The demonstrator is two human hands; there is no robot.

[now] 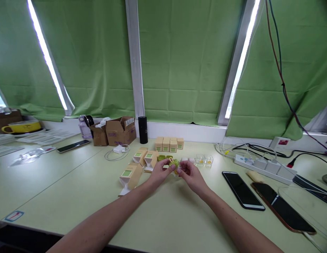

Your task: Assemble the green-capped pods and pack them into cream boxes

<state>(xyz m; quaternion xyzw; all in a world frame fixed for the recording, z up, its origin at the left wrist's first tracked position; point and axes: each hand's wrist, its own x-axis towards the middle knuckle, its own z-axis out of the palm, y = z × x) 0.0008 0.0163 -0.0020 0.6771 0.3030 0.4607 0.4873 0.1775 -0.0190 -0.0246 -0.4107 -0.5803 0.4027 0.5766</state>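
Observation:
Near the middle of the table, my left hand (161,171) is closed on a small green item (175,163) with a pale loop on top. Close beside it, my right hand (191,173) pinches a small clear piece at the item's right side; its outline is partly hidden by the fingers. Green square pieces (161,157) lie just behind my left hand. Clear cups (205,160) with yellow centres stand behind and right of my right hand. Open kraft boxes (130,175) with green labels lie left of my left hand, and several closed small boxes (170,144) stand farther back.
A cardboard box (120,131) and a black cylinder (142,130) stand at the back. On the right are a phone (243,190), another phone (283,207) and a power strip (266,170) with cables. A white charger (119,149) with its cable lies left of centre.

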